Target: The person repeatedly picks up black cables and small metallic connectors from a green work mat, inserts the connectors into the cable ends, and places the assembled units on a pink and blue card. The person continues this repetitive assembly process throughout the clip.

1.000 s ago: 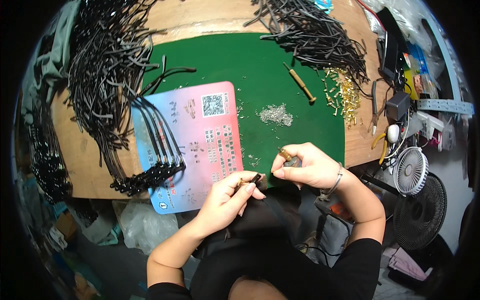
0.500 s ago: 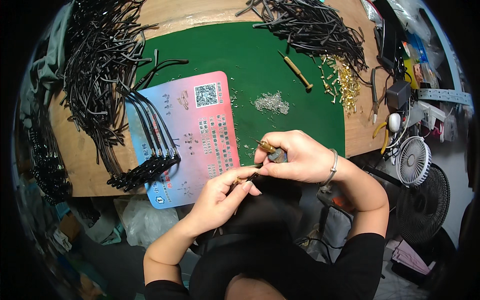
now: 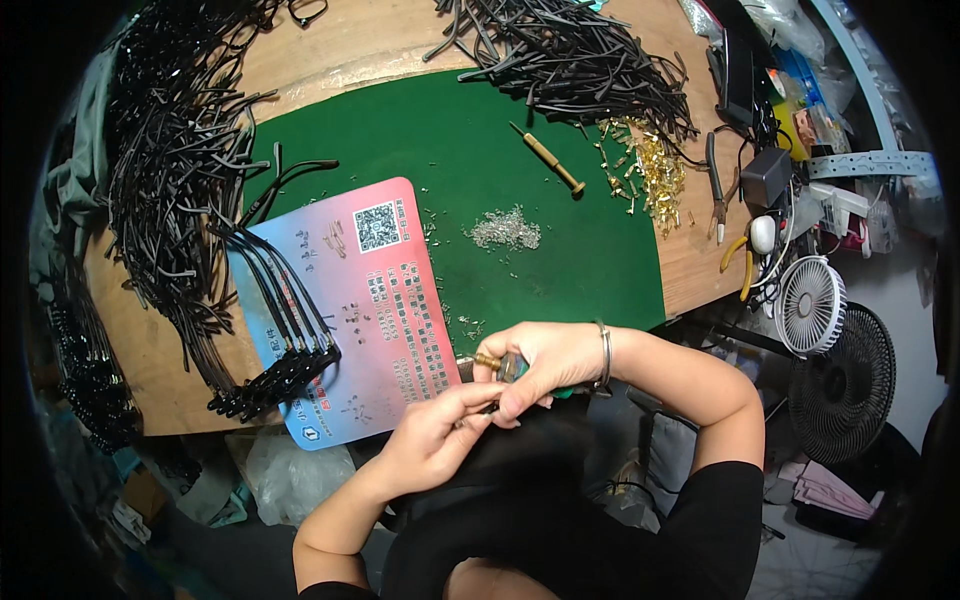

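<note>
My left hand (image 3: 428,440) is closed, its thumb and fingertips pinching a small dark piece (image 3: 489,408) that is mostly hidden. Against those fingertips rests the thumb of my right hand (image 3: 562,355). A screwdriver (image 3: 512,367) with a brass tip and grey-green body lies in my right hand's grip, the tip pointing left. Both hands meet at the near edge of the green mat (image 3: 590,270). Beyond them is a pile of tiny silvery screws (image 3: 505,230). On a pink-and-blue sheet (image 3: 385,330) to the left lies a row of black eyeglass frames (image 3: 275,385).
Black eyeglass temples are heaped far left (image 3: 165,190) and at the far side (image 3: 590,75). A brass screwdriver (image 3: 547,160) lies near loose gold-coloured pieces (image 3: 655,180). Yellow-handled pliers (image 3: 735,255), a white fan (image 3: 810,305) and a black fan (image 3: 843,385) are at the right.
The view has shifted, so the table sits lower and further left. My right hand has turned the screwdriver's tip from up-left to left, and the hands have drawn closer together.
</note>
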